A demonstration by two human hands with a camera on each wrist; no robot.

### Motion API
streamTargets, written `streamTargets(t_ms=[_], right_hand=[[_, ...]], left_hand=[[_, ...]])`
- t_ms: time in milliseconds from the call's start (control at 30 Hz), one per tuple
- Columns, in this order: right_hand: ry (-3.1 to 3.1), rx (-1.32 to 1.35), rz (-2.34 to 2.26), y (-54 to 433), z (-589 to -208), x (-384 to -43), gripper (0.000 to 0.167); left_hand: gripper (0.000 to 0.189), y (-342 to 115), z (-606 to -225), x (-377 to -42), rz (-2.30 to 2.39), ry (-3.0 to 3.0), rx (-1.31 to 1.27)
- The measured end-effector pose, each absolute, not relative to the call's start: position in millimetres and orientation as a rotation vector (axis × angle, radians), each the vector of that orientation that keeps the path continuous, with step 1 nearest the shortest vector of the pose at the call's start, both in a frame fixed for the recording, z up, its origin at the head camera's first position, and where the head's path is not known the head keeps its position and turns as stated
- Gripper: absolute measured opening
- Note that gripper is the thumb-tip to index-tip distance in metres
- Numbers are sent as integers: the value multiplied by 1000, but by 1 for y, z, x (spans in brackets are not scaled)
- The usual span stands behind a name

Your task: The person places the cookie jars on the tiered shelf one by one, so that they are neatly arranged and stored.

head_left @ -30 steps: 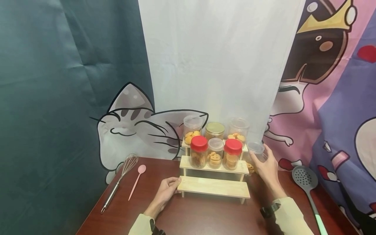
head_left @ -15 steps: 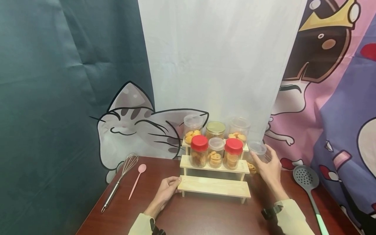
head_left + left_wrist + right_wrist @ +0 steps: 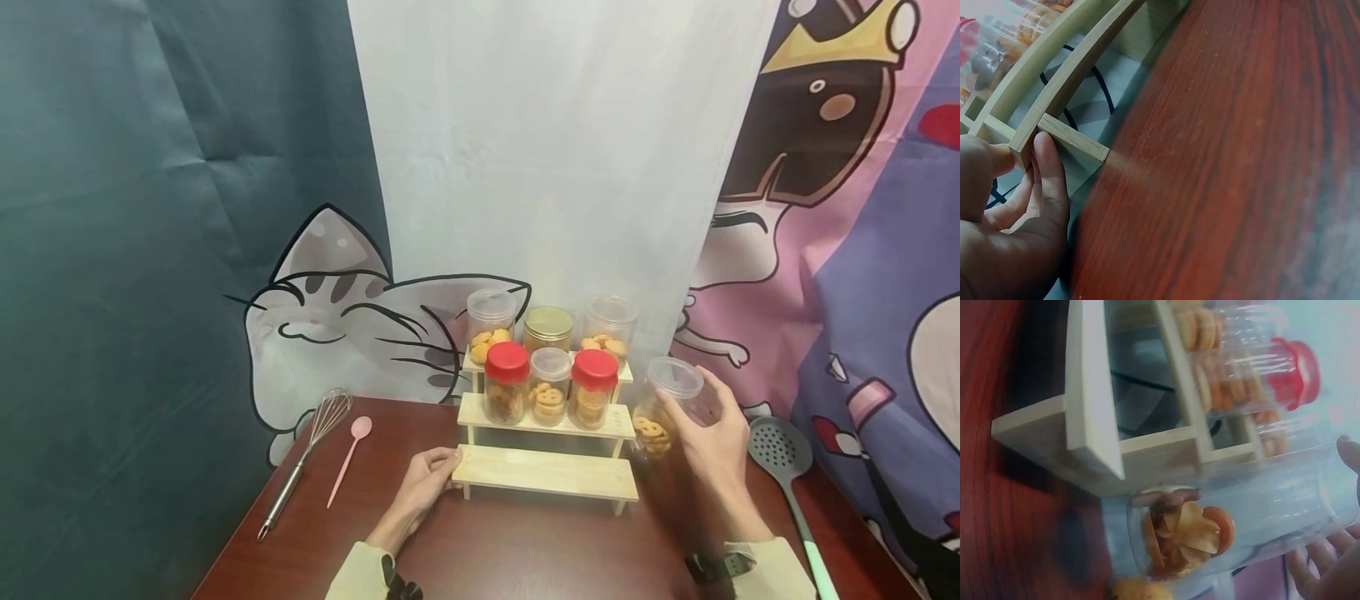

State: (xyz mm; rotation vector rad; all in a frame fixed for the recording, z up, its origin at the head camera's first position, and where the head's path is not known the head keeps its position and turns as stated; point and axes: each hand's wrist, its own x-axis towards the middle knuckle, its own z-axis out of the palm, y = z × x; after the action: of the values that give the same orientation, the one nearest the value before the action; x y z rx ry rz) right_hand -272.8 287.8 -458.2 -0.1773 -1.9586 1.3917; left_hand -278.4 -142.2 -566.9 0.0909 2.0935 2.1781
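Note:
A three-tier wooden stand (image 3: 543, 473) faces me on the table. My left hand (image 3: 422, 490) pinches the left end of its lowest shelf, thumb and fingers on either side of the board (image 3: 1063, 84). Right of the stand, my right hand (image 3: 714, 446) grips a clear jar (image 3: 675, 377) near its lid. Cookies (image 3: 1188, 534) lie in the bottom of that jar, which leans slightly. On the middle shelf are two red-lidded jars (image 3: 507, 383) and a clear-lidded cookie jar (image 3: 550, 387). The top shelf bears two clear jars (image 3: 491, 321) and a gold-lidded jar (image 3: 548, 327).
A whisk (image 3: 303, 458) and a pink spoon (image 3: 351, 458) lie on the table (image 3: 525, 550) to the left. A grey slotted turner (image 3: 782, 450) lies to the right. Curtains with cartoon prints (image 3: 345, 333) hang behind. Something yellow (image 3: 1141, 589), partly cut off, shows below the held jar.
My right hand has moved right and toward me with the clear jar, away from the stand's side. The left hand has kept its hold on the lowest shelf.

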Motion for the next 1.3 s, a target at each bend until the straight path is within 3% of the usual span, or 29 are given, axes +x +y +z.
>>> streamTargets(t_ms=[400, 667, 1300], right_hand=[[-2020, -144, 1239, 274, -432, -236, 72], [-2059, 27, 1338, 233, -438, -229, 66], [-2090, 362, 1504, 139, -449, -249, 69]], left_hand=[[45, -142, -568, -280, 2189, 2082, 81], [44, -143, -569, -280, 2194, 2083, 74], [45, -142, -569, -279, 2198, 2072, 101]])
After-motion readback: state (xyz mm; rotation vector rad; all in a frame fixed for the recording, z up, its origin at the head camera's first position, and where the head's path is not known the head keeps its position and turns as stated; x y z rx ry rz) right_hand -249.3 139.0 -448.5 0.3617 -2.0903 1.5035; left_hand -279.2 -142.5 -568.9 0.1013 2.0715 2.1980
